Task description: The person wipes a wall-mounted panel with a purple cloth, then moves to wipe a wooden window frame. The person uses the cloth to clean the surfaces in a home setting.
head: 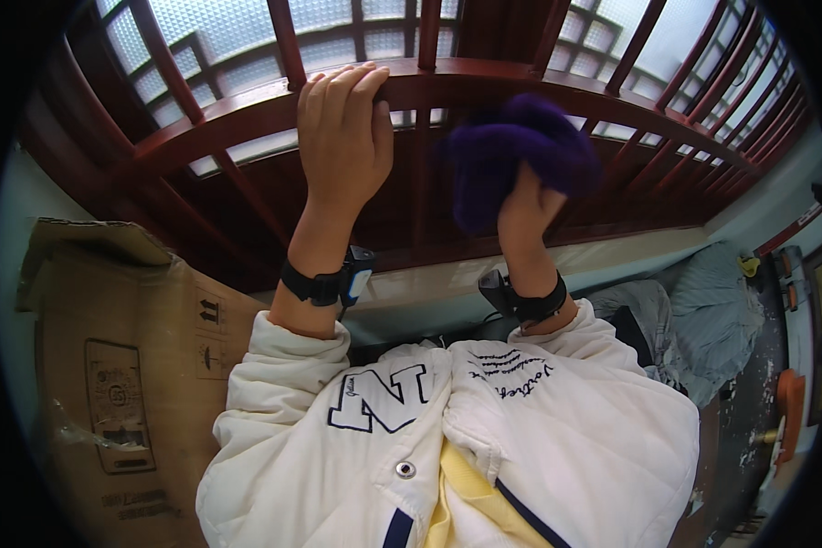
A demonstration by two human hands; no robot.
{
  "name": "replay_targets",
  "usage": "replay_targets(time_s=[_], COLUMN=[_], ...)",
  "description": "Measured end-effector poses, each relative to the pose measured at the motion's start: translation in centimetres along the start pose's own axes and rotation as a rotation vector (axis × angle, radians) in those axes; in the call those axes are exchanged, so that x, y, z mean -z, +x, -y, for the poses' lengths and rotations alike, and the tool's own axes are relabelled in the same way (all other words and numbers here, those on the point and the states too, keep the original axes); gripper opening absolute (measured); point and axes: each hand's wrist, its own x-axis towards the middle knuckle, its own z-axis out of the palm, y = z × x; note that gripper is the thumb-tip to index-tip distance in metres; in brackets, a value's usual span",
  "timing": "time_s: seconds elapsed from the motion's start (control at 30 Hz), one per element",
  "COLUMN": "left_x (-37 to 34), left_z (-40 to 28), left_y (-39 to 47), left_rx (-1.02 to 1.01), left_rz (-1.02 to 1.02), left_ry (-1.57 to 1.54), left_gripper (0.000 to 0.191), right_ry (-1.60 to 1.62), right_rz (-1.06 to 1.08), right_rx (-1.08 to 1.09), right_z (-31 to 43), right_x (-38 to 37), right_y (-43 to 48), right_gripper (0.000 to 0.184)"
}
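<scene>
A dark red window grille (246, 103) with upright bars and a horizontal rail spans the top of the view, before patterned glass. My left hand (346, 133) lies on this rail left of centre, its fingertips over the upper edge; nothing shows in it. To its right, my right hand (531, 205) grips a purple cloth (520, 154), which is bunched and blurred. The cloth is in front of the rail and bars; whether it touches them I cannot tell. The cloth hides most of my right fingers. A black strap with a small device is on each wrist.
A large cardboard box (130, 370) with a raised flap stands at the left. Below the grille runs a pale ledge (630, 257). Grey fabric (709, 315) lies in a heap at the right, near a dark, speckled surface (726, 438) and an orange object (789, 411).
</scene>
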Motion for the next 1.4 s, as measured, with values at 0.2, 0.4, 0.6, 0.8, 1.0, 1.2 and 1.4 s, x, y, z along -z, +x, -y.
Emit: replay_targets(time_s=[0.2, 0.4, 0.6, 0.8, 1.0, 1.2, 1.4], left_x=[-0.1, 1.7, 3.6, 1.6, 1.0, -0.7, -2.2], left_z=[0.1, -0.4, 0.3, -1.1, -1.7, -3.4, -6.3], left_y=[0.3, 0.5, 1.6, 1.8, 1.9, 1.6, 1.3], left_rx=[0.030, 0.184, 0.123, 0.003, 0.128, 0.141, 0.092], left_rz=[-0.045, -0.252, -0.157, -0.043, -0.026, -0.152, -0.246], left_ry=[-0.125, -0.308, -0.100, -0.285, -0.270, -0.335, -0.399], left_gripper=[0.026, 0.037, 0.022, 0.023, 0.027, 0.028, 0.029], right_ry=[-0.732, -0.970, -0.856, -1.102, -1.145, -0.968, -0.952], right_rz=[0.168, 0.377, 0.441, 0.462, 0.159, 0.336, 0.562], right_rx=[0.523, 0.674, 0.749, 0.748, 0.661, 0.389, 0.177], right_z=[0.4, -1.4, -2.0, -2.5, -1.1, 0.6, 1.1], right_x=[-1.6, -10.2, -12.4, -3.8, 2.2, -3.0, -4.4], right_y=[4.9, 2.5, 3.8, 4.9, 7.3, 8.5, 11.7], right_gripper=[0.072, 0.054, 0.037, 0.052, 0.055, 0.058, 0.041])
